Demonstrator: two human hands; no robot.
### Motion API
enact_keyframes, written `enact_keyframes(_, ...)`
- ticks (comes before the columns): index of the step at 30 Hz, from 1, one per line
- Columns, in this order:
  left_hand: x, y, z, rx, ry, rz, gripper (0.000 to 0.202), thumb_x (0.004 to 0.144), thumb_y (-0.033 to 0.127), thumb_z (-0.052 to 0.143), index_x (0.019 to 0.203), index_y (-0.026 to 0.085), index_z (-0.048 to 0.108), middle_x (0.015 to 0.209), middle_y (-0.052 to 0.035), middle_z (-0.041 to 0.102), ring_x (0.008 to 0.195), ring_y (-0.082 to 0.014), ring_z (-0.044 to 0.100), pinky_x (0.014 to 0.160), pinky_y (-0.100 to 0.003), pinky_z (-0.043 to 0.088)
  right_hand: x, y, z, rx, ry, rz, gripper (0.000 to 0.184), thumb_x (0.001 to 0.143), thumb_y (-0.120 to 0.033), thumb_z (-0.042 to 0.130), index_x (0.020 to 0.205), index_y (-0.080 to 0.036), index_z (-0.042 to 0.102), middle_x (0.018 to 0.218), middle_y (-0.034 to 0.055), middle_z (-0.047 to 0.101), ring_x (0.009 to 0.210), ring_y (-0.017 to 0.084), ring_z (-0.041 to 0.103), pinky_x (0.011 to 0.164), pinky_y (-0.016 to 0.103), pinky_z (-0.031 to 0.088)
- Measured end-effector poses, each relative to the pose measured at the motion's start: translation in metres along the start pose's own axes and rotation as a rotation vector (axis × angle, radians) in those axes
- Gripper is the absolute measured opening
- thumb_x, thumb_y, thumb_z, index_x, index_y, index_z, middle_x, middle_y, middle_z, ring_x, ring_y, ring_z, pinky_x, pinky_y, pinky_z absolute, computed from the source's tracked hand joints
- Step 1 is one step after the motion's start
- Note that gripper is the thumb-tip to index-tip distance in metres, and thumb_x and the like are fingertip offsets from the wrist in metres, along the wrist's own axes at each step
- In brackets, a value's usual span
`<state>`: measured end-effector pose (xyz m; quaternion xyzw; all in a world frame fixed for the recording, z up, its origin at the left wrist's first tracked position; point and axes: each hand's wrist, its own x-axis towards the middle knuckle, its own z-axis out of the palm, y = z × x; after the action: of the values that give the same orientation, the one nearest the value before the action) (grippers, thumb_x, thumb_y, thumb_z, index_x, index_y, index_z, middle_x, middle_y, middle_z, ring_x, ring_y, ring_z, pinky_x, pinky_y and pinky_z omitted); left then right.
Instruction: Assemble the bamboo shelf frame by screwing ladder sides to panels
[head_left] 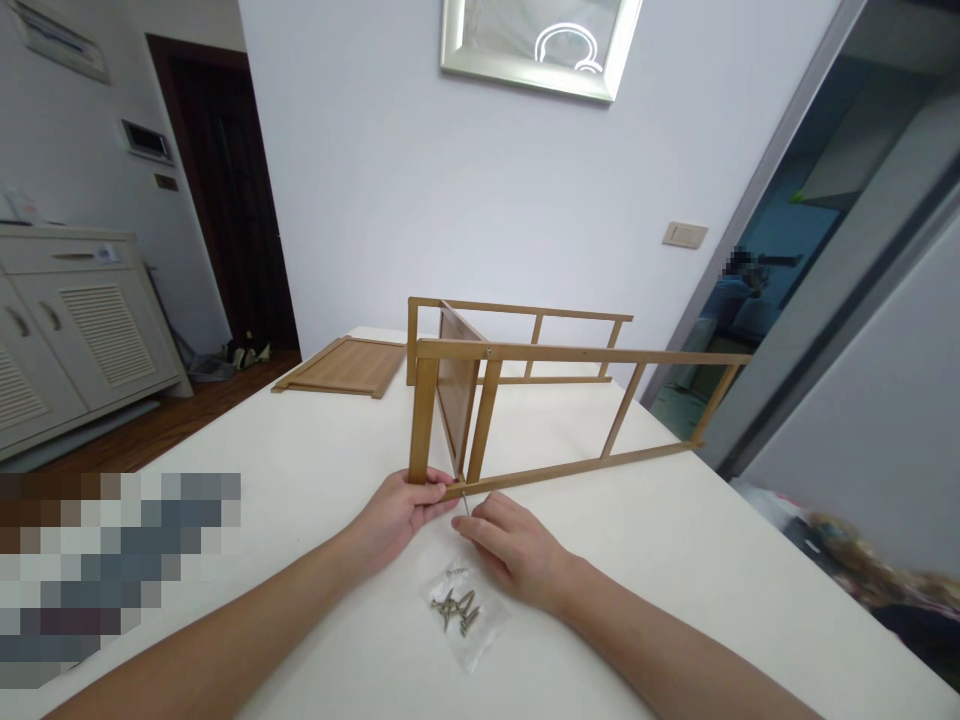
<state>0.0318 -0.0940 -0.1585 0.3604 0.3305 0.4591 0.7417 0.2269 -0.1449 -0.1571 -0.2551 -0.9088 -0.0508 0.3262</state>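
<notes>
A wooden shelf frame lies on its side on the white table, with a wooden panel standing between its two ladder-like sides. My left hand is closed around the frame's near lower corner, thumb on the rail. In my right hand is a thin metal rod that looks like a hex key, pinched between thumb and fingers. Its tip meets the near lower rail, just right of my left fingers; the short end is hidden. Below my hands sits a clear plastic bag with several screws.
A loose wooden panel lies flat at the table's back left. The wall with a picture frame rises behind the table. A white cabinet stands at left. Through the doorway at right, a person is visible.
</notes>
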Motion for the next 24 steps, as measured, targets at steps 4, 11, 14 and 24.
enact_keyframes(4,0.0025,-0.0024,-0.0024,-0.005,0.003,0.004,0.017,0.074,-0.006,0.06,0.072,0.01,0.067,0.09,-0.0112,0.07,0.093,-0.0211,0.068,0.094,-0.036,0.056,-0.0027,0.0025,0.0016,0.018,-0.014,-0.008,0.032,0.089,-0.004,0.043,0.118,-0.017,0.049,0.088,0.0083,0.06,0.076,0.018,0.052,0.066,0.03,0.047)
enact_keyframes(11,0.0029,-0.0027,-0.0033,-0.004,0.0,0.005,0.016,0.074,-0.004,0.061,0.072,0.01,0.067,0.088,-0.0113,0.07,0.091,-0.0199,0.069,0.091,-0.034,0.057,-0.0044,0.0009,0.0006,-0.058,-0.027,-0.019,0.043,0.084,-0.002,0.042,0.125,-0.017,0.047,0.09,0.009,0.062,0.077,0.019,0.054,0.064,0.031,0.048)
enact_keyframes(14,0.0026,-0.0016,-0.0021,-0.004,0.007,-0.001,0.016,0.074,-0.004,0.06,0.072,0.01,0.067,0.087,-0.0112,0.07,0.089,-0.0196,0.069,0.09,-0.032,0.058,-0.0035,-0.001,-0.0018,-0.148,-0.018,-0.032,0.038,0.088,-0.004,0.041,0.123,-0.016,0.048,0.088,0.0078,0.063,0.074,0.018,0.054,0.06,0.029,0.044)
enact_keyframes(24,0.0006,0.0013,0.0016,-0.035,0.045,-0.012,0.016,0.075,-0.005,0.06,0.071,0.009,0.064,0.087,-0.0119,0.07,0.088,-0.0192,0.069,0.087,-0.031,0.058,-0.003,-0.002,-0.0016,-0.226,0.06,0.032,0.006,0.095,-0.014,0.05,0.1,-0.018,0.051,0.079,0.0043,0.062,0.068,0.016,0.053,0.059,0.028,0.038)
